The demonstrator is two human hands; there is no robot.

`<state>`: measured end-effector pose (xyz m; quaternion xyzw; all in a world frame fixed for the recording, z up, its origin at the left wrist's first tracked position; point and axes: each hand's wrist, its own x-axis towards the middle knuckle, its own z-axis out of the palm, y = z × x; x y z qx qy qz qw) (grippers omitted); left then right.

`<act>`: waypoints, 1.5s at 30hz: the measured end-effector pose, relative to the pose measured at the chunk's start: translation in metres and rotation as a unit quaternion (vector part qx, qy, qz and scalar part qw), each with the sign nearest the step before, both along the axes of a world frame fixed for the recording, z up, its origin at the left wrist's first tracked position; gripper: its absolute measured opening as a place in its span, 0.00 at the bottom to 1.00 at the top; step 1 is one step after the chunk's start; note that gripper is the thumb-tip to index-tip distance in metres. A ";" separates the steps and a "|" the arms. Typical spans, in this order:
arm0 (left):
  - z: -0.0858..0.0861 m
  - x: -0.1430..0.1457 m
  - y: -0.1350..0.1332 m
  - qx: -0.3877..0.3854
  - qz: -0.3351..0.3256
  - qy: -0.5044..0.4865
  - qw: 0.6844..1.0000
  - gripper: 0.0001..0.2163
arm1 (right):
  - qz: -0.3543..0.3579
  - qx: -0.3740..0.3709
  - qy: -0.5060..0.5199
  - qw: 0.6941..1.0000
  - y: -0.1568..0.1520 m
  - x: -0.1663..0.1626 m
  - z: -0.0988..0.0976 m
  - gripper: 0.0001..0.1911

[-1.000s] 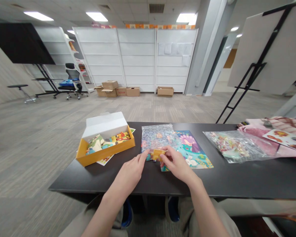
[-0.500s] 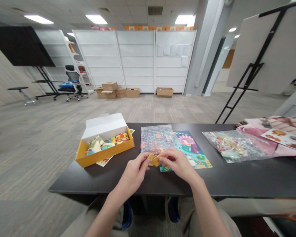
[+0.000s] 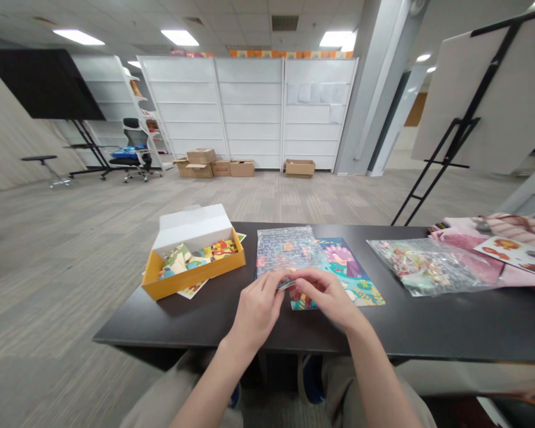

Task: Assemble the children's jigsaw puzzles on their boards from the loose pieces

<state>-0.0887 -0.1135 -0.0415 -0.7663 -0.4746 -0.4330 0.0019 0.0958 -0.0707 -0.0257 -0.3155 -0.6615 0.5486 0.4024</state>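
Both my hands meet over the near middle of a black table (image 3: 428,333). My left hand (image 3: 257,310) and my right hand (image 3: 326,294) pinch the near edge of a clear plastic bag (image 3: 286,251) of puzzle pieces, fingers closed on it. The bag lies partly over a colourful puzzle picture sheet (image 3: 354,276). An open yellow box (image 3: 191,261) with a white lid and loose colourful pieces stands to the left of my hands.
A second clear bag of pieces (image 3: 421,266) lies at the right, beside pink printed packaging (image 3: 508,246). An easel with a white board (image 3: 463,119) stands beyond the table's right end. Cardboard boxes (image 3: 214,164) and an office chair (image 3: 131,148) stand far off on the floor.
The yellow puzzle piece that my fingers held earlier is no longer in sight. Both hands have closed together on the near edge of the clear bag.
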 end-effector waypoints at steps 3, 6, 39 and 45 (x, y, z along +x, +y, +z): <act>0.003 -0.001 0.004 0.002 -0.003 0.049 0.999 0.14 | -0.057 -0.007 -0.007 0.998 0.005 0.006 0.000 0.20; 0.002 -0.003 0.008 -0.047 0.044 0.131 0.989 0.11 | -0.150 -0.015 -0.009 0.989 0.012 0.013 -0.002 0.23; 0.003 -0.006 0.004 -0.127 0.050 0.145 0.980 0.24 | -0.154 0.027 -0.088 0.984 0.024 -0.015 -0.034 0.22; -0.011 -0.012 0.010 -0.137 0.122 0.160 0.970 0.26 | -0.085 0.077 -0.135 0.984 0.013 0.002 -0.018 0.24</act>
